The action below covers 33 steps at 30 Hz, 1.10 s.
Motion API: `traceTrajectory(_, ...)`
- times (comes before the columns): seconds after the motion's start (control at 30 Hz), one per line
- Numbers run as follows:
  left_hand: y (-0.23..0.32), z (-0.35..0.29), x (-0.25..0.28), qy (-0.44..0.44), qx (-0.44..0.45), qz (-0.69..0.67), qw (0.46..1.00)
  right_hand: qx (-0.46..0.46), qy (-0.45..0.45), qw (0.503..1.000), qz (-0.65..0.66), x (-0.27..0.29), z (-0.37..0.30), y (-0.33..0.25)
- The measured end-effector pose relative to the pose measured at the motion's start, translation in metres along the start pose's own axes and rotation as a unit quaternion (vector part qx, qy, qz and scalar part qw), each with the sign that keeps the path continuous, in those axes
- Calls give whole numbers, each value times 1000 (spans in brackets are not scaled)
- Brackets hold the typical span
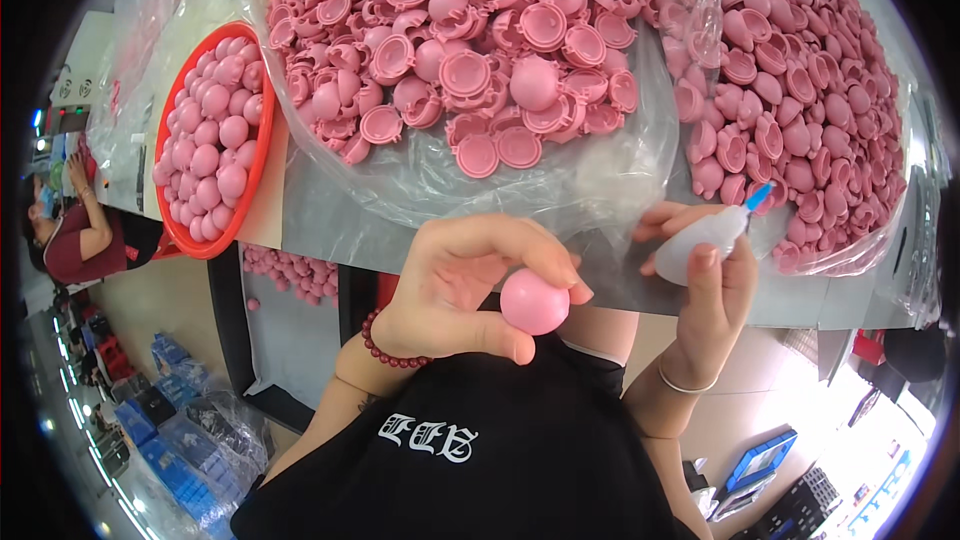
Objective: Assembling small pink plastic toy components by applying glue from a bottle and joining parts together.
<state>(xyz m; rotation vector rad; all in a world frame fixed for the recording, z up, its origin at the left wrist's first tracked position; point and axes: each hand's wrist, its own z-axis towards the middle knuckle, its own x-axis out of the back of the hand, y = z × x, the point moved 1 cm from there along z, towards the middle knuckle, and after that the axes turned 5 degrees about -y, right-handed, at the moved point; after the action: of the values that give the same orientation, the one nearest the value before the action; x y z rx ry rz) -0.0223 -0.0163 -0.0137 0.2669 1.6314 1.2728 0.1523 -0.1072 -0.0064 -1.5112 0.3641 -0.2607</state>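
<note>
Between the thumb and fingers of my left hand (460, 280) is a round pink plastic ball (534, 302), held above my lap at the table's near edge. My right hand (715, 290) grips a small white translucent squeeze bottle (690, 248) with a thin blue nozzle tip (759, 196) tilted up and to the right. The ball and the bottle are apart. Beyond my hands lies a heap of pink half-shells (465, 75) on clear plastic sheeting. Farther right, a second heap of pink shell pieces (790, 110) rests on plastic too.
An orange-red basket (264, 130) full of closed pink balls stands at the left of the grey table (330, 225). Below it, more pink balls (290, 272) lie in a lower tray. Another person (85, 220) sits at far left. Wrapped blue boxes (185, 460) stand on the floor.
</note>
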Motion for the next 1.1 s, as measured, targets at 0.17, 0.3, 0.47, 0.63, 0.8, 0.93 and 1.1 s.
traceTrajectory(0.17, -6, 5, 8, -126, -78, 35, 988, 34, -56, 996, 66, -9, 3, 0)
traceTrajectory(0.3, -8, 8, 8, -127, -121, 41, 984, 43, -27, 998, -32, -15, 5, -2)
traceTrajectory(0.47, -6, 13, 10, -72, -181, 189, 962, -71, 16, 985, -158, -9, 2, -5)
traceTrajectory(0.63, -7, 10, 7, -58, -171, 213, 960, -89, 14, 959, -270, 8, -2, -16)
traceTrajectory(0.8, -9, 10, -3, -42, -148, 199, 968, 37, 69, 997, -24, 11, -16, -17)
traceTrajectory(0.93, -9, 11, -10, -60, -116, 205, 970, 64, 38, 995, 68, -12, -23, -20)
traceTrajectory(1.1, -8, 14, -21, -75, -84, 324, 939, 30, 39, 993, 110, -22, -22, -20)
